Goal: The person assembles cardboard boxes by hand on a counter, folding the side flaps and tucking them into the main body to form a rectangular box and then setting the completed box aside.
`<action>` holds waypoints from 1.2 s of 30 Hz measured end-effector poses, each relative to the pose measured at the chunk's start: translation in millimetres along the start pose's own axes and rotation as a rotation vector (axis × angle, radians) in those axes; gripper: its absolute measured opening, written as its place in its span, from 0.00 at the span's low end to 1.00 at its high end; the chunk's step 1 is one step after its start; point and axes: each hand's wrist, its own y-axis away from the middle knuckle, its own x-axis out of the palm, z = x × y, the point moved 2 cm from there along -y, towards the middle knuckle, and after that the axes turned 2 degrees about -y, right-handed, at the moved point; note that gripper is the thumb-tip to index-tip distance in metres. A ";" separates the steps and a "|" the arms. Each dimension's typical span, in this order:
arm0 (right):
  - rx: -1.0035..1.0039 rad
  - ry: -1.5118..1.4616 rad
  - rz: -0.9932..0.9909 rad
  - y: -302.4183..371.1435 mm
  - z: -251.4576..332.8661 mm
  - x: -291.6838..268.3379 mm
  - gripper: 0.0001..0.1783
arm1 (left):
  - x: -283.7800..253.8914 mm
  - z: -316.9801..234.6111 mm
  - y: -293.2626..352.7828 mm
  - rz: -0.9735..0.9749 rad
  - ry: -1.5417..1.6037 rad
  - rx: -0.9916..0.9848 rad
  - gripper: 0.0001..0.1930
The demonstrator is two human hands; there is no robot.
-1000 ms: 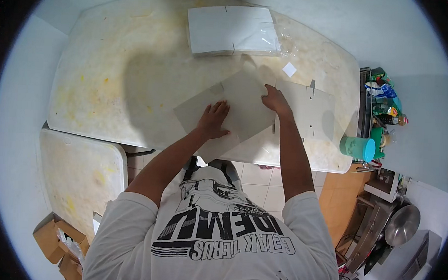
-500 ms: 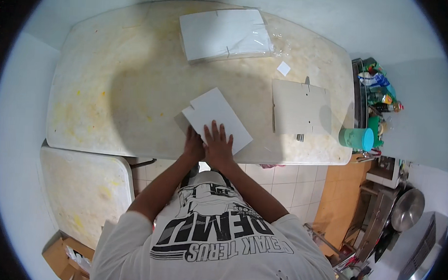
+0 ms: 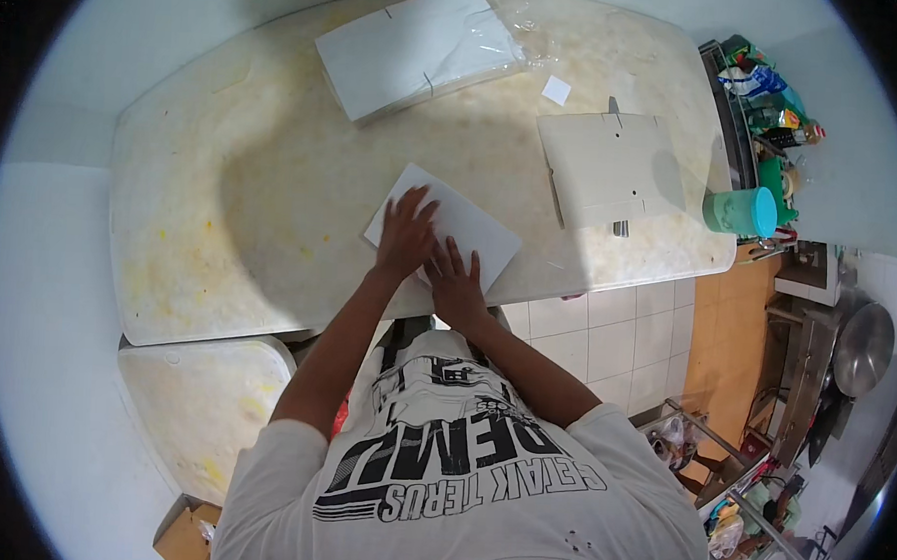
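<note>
The left hand (image 3: pixel 407 243) lies over the upper left part of a white card (image 3: pixel 479 229), its fingers slightly spread and curved; the right hand (image 3: pixel 458 290) rests just beside it on the near part, fingers parted, neither hand visibly gripping anything. The step in hand looks like pressing the card flat, and the next move would seem to call for even pressure with the edges held in line. Under the fingers the card is smooth, plain, four-sided and set at a slant on the surface (image 3: pixel 303 164); whether it is folded, I cannot tell. Right of the fingers lies a slotted pale board (image 3: pixel 609 167); farther beyond them, a white stack (image 3: pixel 408 53) partly under clear film (image 3: pixel 494 37).
</note>
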 end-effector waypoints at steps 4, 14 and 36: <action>-0.005 -0.086 0.008 -7.5 -12.6 1.9 0.32 | 21.4 0.0 -43.7 0.084 -0.118 0.145 0.23; 0.248 -0.116 -0.154 -33.9 -75.8 -13.4 0.31 | 47.4 2.4 -52.5 0.217 -0.273 0.168 0.26; 0.132 -0.025 0.054 -30.3 -24.3 -5.9 0.47 | -29.6 124.4 30.1 -0.006 0.150 -0.846 0.18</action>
